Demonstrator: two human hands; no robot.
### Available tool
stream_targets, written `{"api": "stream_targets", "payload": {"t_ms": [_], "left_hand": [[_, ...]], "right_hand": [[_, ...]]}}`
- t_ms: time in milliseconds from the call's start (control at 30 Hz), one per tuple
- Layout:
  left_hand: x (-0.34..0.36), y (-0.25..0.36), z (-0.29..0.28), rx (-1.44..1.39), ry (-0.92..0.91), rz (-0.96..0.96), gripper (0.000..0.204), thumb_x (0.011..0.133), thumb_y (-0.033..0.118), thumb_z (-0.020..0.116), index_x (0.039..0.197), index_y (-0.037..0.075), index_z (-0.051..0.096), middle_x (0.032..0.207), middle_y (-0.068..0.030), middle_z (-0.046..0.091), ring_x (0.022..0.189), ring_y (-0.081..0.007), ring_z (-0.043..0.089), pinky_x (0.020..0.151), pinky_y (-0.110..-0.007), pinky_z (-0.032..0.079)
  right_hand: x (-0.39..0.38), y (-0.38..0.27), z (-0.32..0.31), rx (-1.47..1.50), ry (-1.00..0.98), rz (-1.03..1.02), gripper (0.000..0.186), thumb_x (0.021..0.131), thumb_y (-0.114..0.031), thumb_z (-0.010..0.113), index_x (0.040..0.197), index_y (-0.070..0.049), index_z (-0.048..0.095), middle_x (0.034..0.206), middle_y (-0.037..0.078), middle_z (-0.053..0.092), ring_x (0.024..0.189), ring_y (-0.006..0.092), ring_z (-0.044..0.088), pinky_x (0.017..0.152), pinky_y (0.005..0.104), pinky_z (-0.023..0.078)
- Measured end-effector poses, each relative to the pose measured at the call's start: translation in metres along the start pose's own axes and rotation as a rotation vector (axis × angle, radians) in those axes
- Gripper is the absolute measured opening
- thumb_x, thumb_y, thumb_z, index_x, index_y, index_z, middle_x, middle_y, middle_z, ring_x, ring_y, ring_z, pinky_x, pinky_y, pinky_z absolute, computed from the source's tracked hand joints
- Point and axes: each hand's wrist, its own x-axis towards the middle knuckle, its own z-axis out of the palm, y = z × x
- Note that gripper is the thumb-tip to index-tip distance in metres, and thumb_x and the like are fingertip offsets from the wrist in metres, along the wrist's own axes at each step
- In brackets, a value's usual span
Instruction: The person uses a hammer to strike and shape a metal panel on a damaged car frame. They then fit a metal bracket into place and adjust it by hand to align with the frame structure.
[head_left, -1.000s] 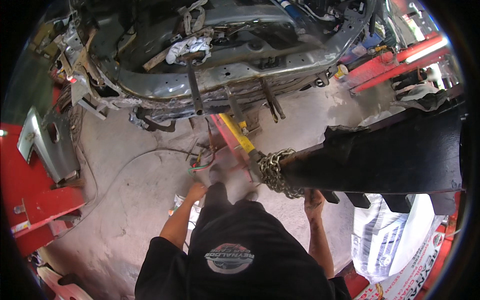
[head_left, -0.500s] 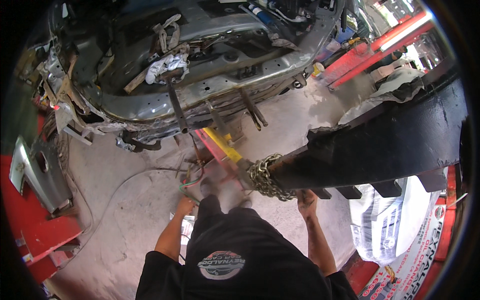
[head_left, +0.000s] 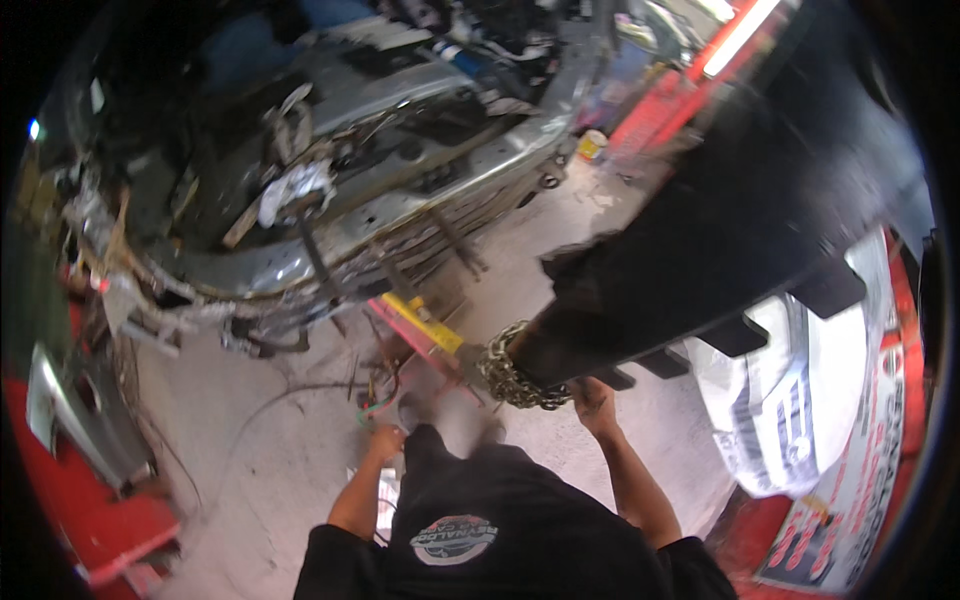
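A heavy gold-coloured chain point(head_left: 518, 370) is bunched around the narrow end of a large black metal beam point(head_left: 690, 260) with notched projections along its lower edge. My right hand point(head_left: 596, 402) is closed at the underside of this end, touching it beside the chain; the fingertips are partly hidden, so what they grip is unclear. Lower and to the left, my left hand point(head_left: 386, 440) is curled near a green hose point(head_left: 376, 409). Blur hides whatever lies in its fingers. Beyond my feet, a yellow-and-red bar point(head_left: 428, 328) slants toward a stripped car body point(head_left: 270, 275).
Metal bars point(head_left: 318, 258) jut from the car's edge toward me. At left, a loose grey body panel point(head_left: 100, 425) leans by a red platform point(head_left: 110, 530). Plastic-wrapped white bumper point(head_left: 785, 410) and printed banner point(head_left: 850, 490) stand at right. A cable point(head_left: 245, 415) crosses the floor.
The whole view has turned and blurred: the car body sits further left and the black beam slants more steeply. My right hand stays beside the chain, and my left stays low near the hose.
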Motion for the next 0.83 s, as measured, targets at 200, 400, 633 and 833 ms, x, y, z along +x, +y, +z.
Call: {"api": "stream_targets", "payload": {"t_ms": [200,400,633,833], "left_hand": [[0.028,0.096,-0.02,-0.232,0.143,-0.032,0.037,0.086,0.02,0.064,0.116,-0.001,0.064,0.098,-0.0241,0.069,0.081,-0.0401,0.068,0.077,-0.047,0.054],[0.003,0.283,0.012,-0.244,0.242,0.408,0.068,0.086,0.009,0.064,0.148,0.001,0.038,0.122,-0.0201,0.063,0.096,-0.0261,0.066,0.076,-0.037,0.054],[-0.051,0.427,0.028,-0.296,0.384,0.426,0.078,0.083,0.016,0.073,0.15,-0.001,0.037,0.147,-0.0256,0.047,0.127,-0.0391,0.055,0.106,-0.044,0.044],[-0.031,0.413,0.092,-0.05,0.523,0.367,0.089,0.087,0.035,0.072,0.153,-0.005,0.028,0.157,-0.03,0.031,0.149,-0.0414,0.026,0.123,-0.043,0.023]], "right_hand": [[0.023,-0.023,-0.016,-0.004,0.032,-0.2,0.019,0.09,-0.02,0.073,0.082,-0.004,0.065,0.068,0.02,0.059,0.063,0.04,0.059,0.06,0.0437,0.049],[0.0,0.019,-0.038,-0.015,0.059,-0.24,0.02,0.083,-0.016,0.073,0.096,-0.004,0.066,0.082,0.022,0.064,0.075,0.0443,0.063,0.066,0.0513,0.051],[-0.028,0.067,-0.055,0.172,0.052,-0.344,0.042,0.088,-0.017,0.069,0.128,-0.005,0.061,0.107,0.019,0.068,0.1,0.0352,0.066,0.085,0.0428,0.054],[-0.08,0.143,-0.079,0.273,-0.361,0.018,0.036,0.09,-0.018,0.068,0.123,-0.003,0.065,0.096,0.019,0.071,0.09,0.0307,0.069,0.084,0.0386,0.054]]}}
